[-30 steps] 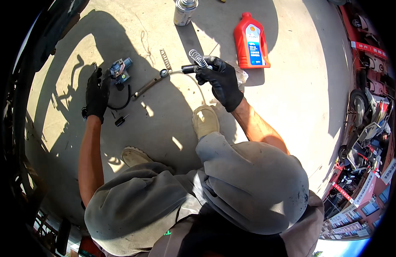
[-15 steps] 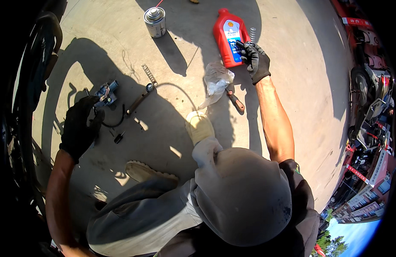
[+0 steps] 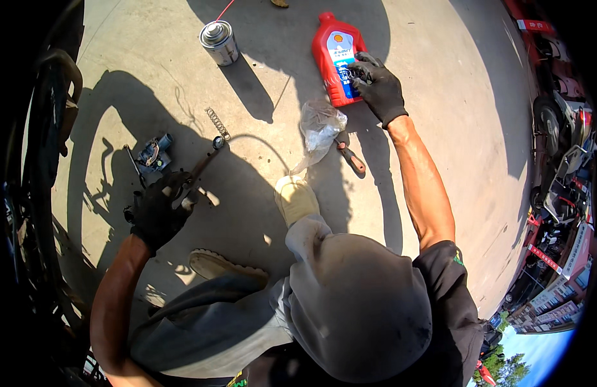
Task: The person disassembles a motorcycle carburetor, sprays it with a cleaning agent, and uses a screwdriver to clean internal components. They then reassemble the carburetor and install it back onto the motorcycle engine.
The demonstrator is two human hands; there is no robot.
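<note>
A: So, what is each grip doing?

B: The right hand [image 3: 378, 88], in a black rubbery glove, rests on the red plastic oil bottle [image 3: 337, 58] lying flat on the concrete floor [image 3: 453, 129]; its fingers curl over the bottle's lower edge, though whether they clamp it I cannot tell.

A: And the other?

B: The left hand [image 3: 158, 209], gloved the same, is closed around a thin dark metal tool [image 3: 202, 169] whose shaft runs up and away from the grip to a small round head.

A: What lies around them?

B: Just beyond the left grip sits a greasy, blocky metal part [image 3: 154, 155], with a small coiled spring [image 3: 216, 122] farther out. Below the right grip lie a crumpled clear plastic bag [image 3: 319, 129] and a screwdriver [image 3: 350, 157] with a reddish handle. A cylindrical metal spray can [image 3: 218, 42] stands well to the left of the bottle.
</note>
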